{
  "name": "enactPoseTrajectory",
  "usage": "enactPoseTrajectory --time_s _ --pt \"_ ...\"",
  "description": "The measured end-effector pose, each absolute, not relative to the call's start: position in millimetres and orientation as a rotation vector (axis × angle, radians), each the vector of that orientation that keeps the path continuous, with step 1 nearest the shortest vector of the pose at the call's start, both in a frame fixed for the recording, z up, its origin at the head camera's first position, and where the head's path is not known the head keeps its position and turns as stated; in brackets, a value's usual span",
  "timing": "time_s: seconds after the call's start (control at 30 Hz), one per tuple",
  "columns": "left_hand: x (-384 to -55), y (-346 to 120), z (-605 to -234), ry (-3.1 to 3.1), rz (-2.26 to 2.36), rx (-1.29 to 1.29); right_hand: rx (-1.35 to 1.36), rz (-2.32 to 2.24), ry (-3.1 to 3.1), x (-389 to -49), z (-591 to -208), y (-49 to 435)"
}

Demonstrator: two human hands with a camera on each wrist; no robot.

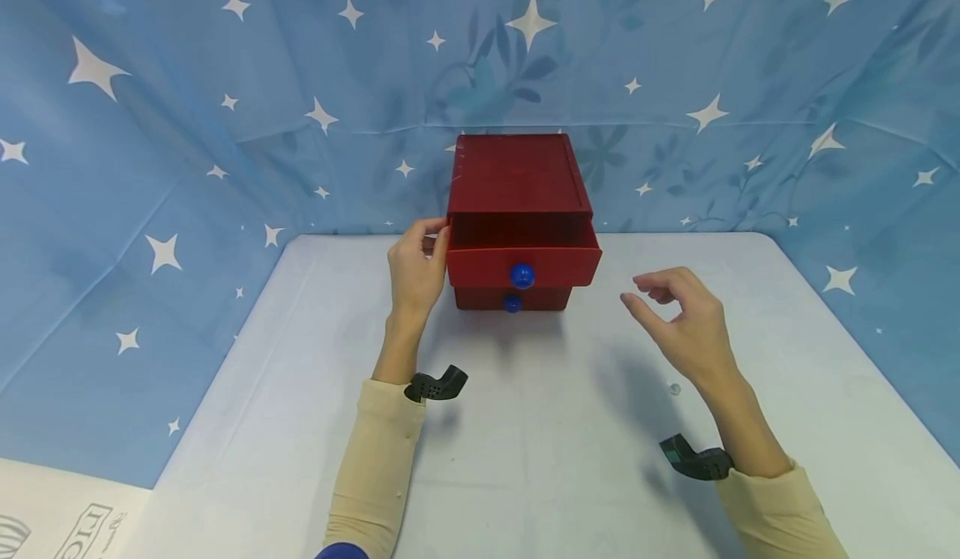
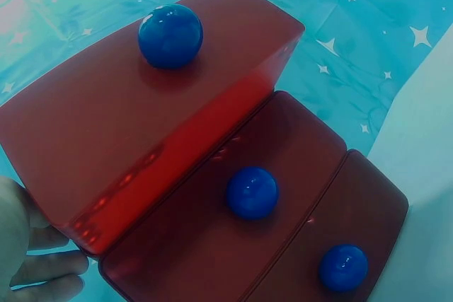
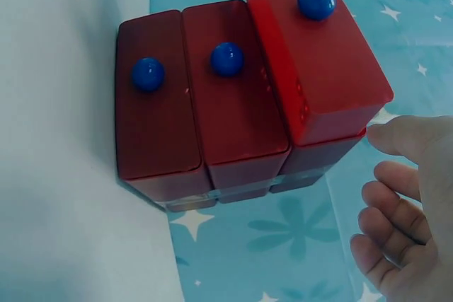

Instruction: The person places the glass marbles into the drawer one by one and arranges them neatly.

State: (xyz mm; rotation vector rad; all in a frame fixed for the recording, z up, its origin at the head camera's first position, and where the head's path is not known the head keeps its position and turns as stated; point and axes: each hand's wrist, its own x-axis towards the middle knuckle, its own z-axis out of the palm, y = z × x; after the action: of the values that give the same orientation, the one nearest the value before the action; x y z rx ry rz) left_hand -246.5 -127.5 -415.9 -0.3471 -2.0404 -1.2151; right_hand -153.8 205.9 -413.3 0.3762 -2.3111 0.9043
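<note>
A small red chest of drawers [image 1: 517, 172] stands at the back of the white table, with three drawers stacked. Its top drawer [image 1: 480, 269] is pulled partway out; a round blue knob [image 1: 522, 276] sits on its front. The middle drawer [image 2: 212, 224] and bottom drawer [image 2: 357, 210] are pushed in, each with a blue knob. At the chest's upper left side my left hand [image 1: 417, 267] rests with loosely bent fingers; part of them is hidden. My right hand [image 1: 686, 317] hovers to the right of the chest, apart from it, its fingers relaxed and holding nothing.
A small clear round thing [image 1: 675, 389] lies on the white tabletop [image 1: 517, 459] below the right hand. Blue star-patterned cloth [image 1: 360, 67] hangs right behind the chest. Printed pale material [image 1: 67, 517] shows at the lower left.
</note>
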Motion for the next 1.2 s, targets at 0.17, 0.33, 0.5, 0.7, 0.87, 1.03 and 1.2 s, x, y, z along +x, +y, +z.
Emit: enactPoseTrajectory --time_s 0.17,0.33,0.5,0.7,0.87,1.03,1.2 --pt "-246.0 -127.6 -415.2 -2.04 -1.223 -0.351 0.368 0.894 -2.323 -152.8 -417.2 207.7" --pt "-245.5 -127.5 -415.2 -2.034 -1.225 -0.358 0.364 0.879 -2.343 -150.5 -421.4 209.8" --pt "-245.2 -127.4 -415.7 -2.037 -1.22 -0.357 0.359 0.867 -2.367 -147.6 -426.2 212.5" --pt "-244.7 -127.9 -415.4 -2.04 -1.224 -0.356 0.335 0.855 -2.411 -143.2 -430.6 216.0" --pt "-244.1 -128.0 -415.3 -2.045 -1.222 -0.36 0.33 0.857 -2.435 -141.2 -434.7 218.7" --pt "-244.1 -128.1 -415.4 -2.051 -1.224 -0.358 0.338 0.85 -2.443 -140.0 -439.5 221.7" --pt "-244.7 -127.8 -416.1 -2.042 -1.224 -0.362 0.323 0.844 -2.461 -137.8 -443.7 224.5"
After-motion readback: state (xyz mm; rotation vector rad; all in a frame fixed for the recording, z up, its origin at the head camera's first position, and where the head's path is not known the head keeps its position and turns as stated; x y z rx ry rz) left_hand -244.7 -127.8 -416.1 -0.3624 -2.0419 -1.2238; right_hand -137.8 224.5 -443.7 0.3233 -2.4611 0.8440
